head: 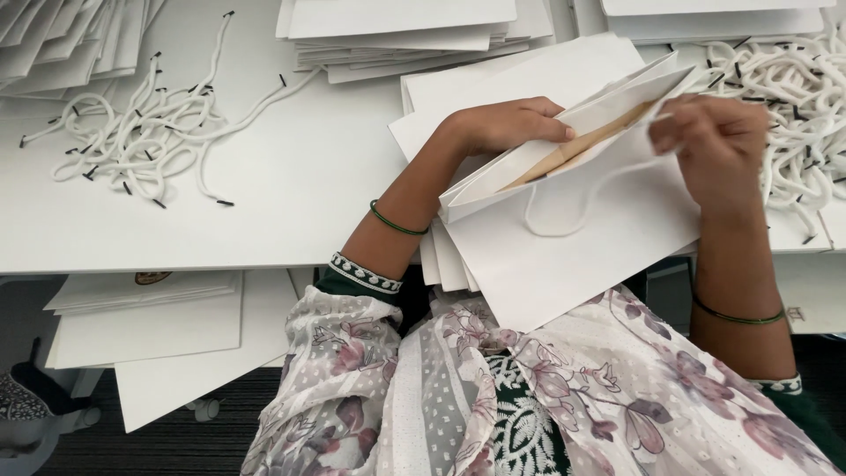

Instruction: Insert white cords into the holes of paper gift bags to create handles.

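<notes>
Two hands hold a white paper bag (564, 220) open at the near edge of a white table (291, 185).

Loose white cords (132, 141) lie at left. The left hand (511, 123) presses bent fingers into the bag's mouth; the right hand (718, 145) pinches its rim, perhaps on a cord. The bag looks light, stiff and easily creased, best held by its folded rim. Flat bag stacks (397, 35) crowd the tabletop behind.
</notes>
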